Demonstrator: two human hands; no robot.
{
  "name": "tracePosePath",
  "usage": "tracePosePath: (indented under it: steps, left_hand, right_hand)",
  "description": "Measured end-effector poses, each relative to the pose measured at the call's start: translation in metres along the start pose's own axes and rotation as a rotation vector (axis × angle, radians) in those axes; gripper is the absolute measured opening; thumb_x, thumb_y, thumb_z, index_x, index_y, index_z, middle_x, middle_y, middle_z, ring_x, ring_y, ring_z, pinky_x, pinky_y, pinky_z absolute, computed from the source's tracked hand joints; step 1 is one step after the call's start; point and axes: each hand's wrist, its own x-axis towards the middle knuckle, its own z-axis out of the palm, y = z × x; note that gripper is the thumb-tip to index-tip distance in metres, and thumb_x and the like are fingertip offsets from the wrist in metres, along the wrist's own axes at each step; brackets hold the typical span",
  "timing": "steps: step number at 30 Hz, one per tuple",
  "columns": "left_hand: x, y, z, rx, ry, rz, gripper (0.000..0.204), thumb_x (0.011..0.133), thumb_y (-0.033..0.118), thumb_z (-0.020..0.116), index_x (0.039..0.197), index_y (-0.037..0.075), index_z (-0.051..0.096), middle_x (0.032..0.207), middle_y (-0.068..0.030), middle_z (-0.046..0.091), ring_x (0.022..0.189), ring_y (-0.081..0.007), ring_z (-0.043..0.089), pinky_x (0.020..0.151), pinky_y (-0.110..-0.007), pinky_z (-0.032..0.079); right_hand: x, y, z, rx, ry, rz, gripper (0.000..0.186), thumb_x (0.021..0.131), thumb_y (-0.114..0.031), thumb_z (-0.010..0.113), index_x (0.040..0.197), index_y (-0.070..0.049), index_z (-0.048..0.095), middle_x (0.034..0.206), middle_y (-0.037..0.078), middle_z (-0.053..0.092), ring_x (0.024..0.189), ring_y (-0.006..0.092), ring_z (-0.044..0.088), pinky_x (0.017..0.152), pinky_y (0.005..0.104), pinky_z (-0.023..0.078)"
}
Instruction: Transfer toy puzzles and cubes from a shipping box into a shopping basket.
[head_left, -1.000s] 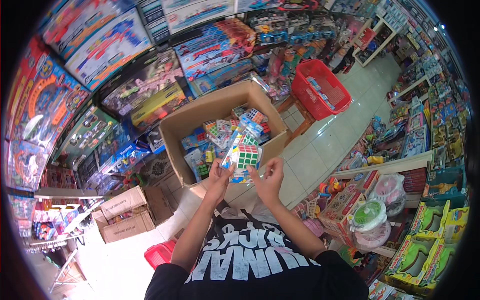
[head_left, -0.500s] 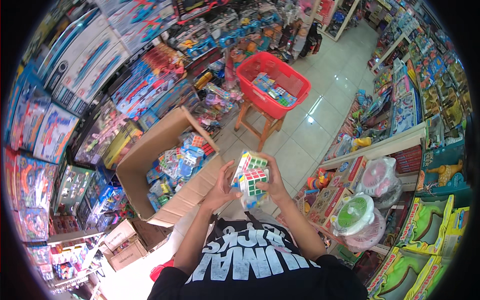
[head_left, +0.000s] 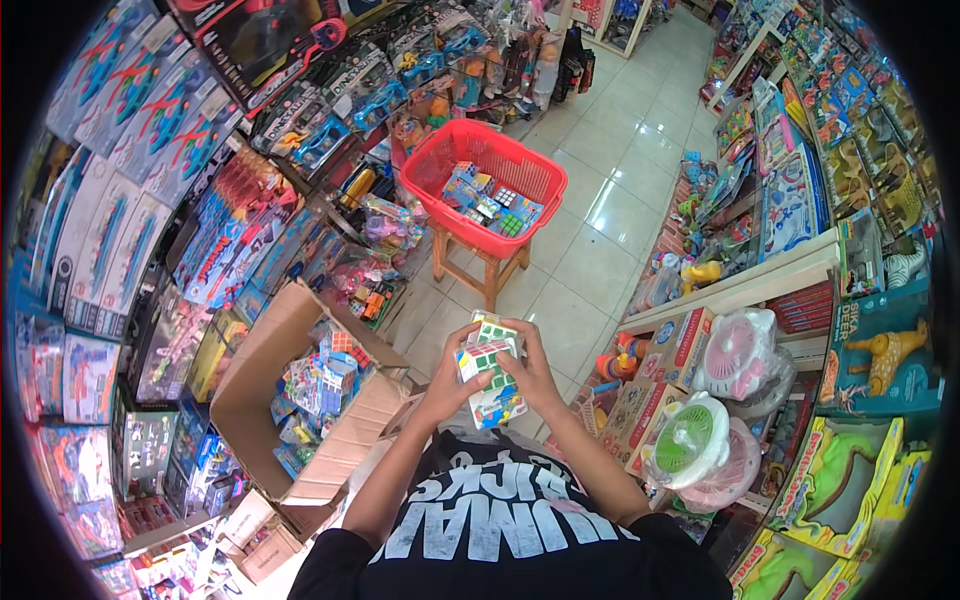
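Between my two hands, in front of my chest, are clear-packed puzzle cubes [head_left: 486, 356] with white, green and red squares. They seem to be two, one behind the other. Blue and yellow printing shows at the near end of the packing. My left hand [head_left: 451, 388] is closed on the left side, its thumb laid across the front. My right hand [head_left: 533, 378] grips the right side, thumb pressed on the face and fingers around the far edge. Ahead stands a red plastic basket [head_left: 425, 196] holding several packed puzzle cubes [head_left: 511, 224].
A wooden stool [head_left: 456, 263] bears the basket. At my left an open cardboard box [head_left: 335, 462] holds many packed toys [head_left: 322, 380]. Boxed toys line the left shelves. On the right sit a green-and-white fan-like toy [head_left: 692, 437] and stacked cartons [head_left: 643, 420]. Tiled floor [head_left: 610, 190] runs ahead.
The puzzle cubes have turned and tilted in my hands, and my left thumb has moved onto their front. My view has shifted, so the basket appears further left.
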Motion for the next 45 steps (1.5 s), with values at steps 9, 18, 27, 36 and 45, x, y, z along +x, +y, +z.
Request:
tracePosePath:
  steps: [9, 18, 27, 36, 45]
  left_hand:
    - [0.117, -0.015, -0.036, -0.004, -0.025, -0.094, 0.044, 0.098, 0.027, 0.052, 0.134, 0.003, 0.042, 0.125, -0.0134, 0.052, 0.116, -0.0199, 0.050, 0.100, -0.034, 0.039]
    - [0.224, -0.032, -0.058, 0.161, -0.014, -0.085, 0.038, 0.102, 0.028, 0.042, 0.130, 0.002, 0.045, 0.115, -0.0153, 0.058, 0.107, -0.0220, 0.055, 0.095, -0.035, 0.041]
    - [0.302, -0.048, -0.071, 0.247, 0.036, -0.223, 0.045, 0.102, 0.038, 0.042, 0.123, -0.002, 0.047, 0.103, -0.0259, 0.061, 0.098, -0.0359, 0.062, 0.081, -0.040, 0.046]
    - [0.380, -0.078, -0.086, 0.251, 0.214, -0.379, 0.060, 0.099, 0.051, 0.043, 0.121, -0.005, 0.046, 0.113, -0.0323, 0.058, 0.113, -0.0430, 0.056, 0.094, -0.046, 0.041]
    - [0.416, -0.129, -0.140, -0.313, 0.785, -0.569, 0.068, 0.099, 0.054, 0.042, 0.137, -0.003, 0.039, 0.128, -0.0170, 0.054, 0.110, -0.0239, 0.058, 0.097, -0.035, 0.044]
  right_hand:
    - [0.102, 0.000, -0.017, -0.038, -0.003, 0.094, 0.065, 0.088, -0.028, 0.069, 0.138, -0.007, 0.033, 0.127, 0.013, 0.046, 0.119, 0.0201, 0.048, 0.100, 0.0340, 0.040]
    - [0.198, -0.021, -0.020, 0.010, 0.238, 0.362, 0.088, 0.089, -0.038, 0.067, 0.151, -0.001, 0.016, 0.144, 0.024, 0.034, 0.133, 0.0285, 0.039, 0.110, 0.0359, 0.032]
    - [0.287, 0.022, -0.049, -0.134, 0.229, 0.357, 0.092, 0.090, -0.052, 0.060, 0.147, 0.009, 0.022, 0.147, 0.029, 0.032, 0.139, 0.0326, 0.033, 0.113, 0.0371, 0.028]
    - [0.392, 0.051, -0.068, -0.360, 0.098, 0.461, 0.087, 0.091, -0.057, 0.055, 0.147, 0.005, 0.030, 0.140, 0.030, 0.042, 0.136, 0.0364, 0.039, 0.111, 0.0377, 0.029]
    - [0.492, 0.125, -0.021, -0.280, -0.358, 0.413, 0.084, 0.084, -0.046, 0.069, 0.144, 0.002, 0.036, 0.146, 0.024, 0.040, 0.137, 0.0321, 0.037, 0.112, 0.0368, 0.030]
